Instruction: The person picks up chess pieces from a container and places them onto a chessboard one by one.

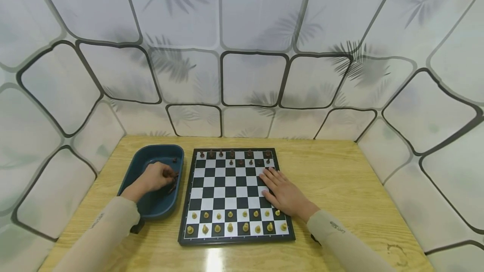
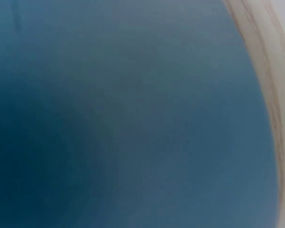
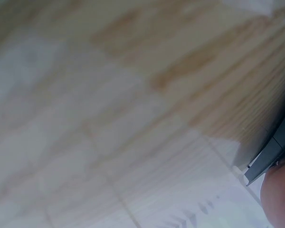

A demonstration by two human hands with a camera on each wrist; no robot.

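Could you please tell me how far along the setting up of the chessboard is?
Done: the cream pieces fill both near rows. In hand: the left hand grips dark pieces in the blue plastic tray; the right hand rests flat on the black-and-white chessboard. Left: gaps remain in the far dark rows.

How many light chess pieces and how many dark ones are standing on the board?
Light pieces on the board: 16
Dark pieces on the board: about 10, small and far off
Total on the board: about 26
More dark ones in the left hand: too bunched to count
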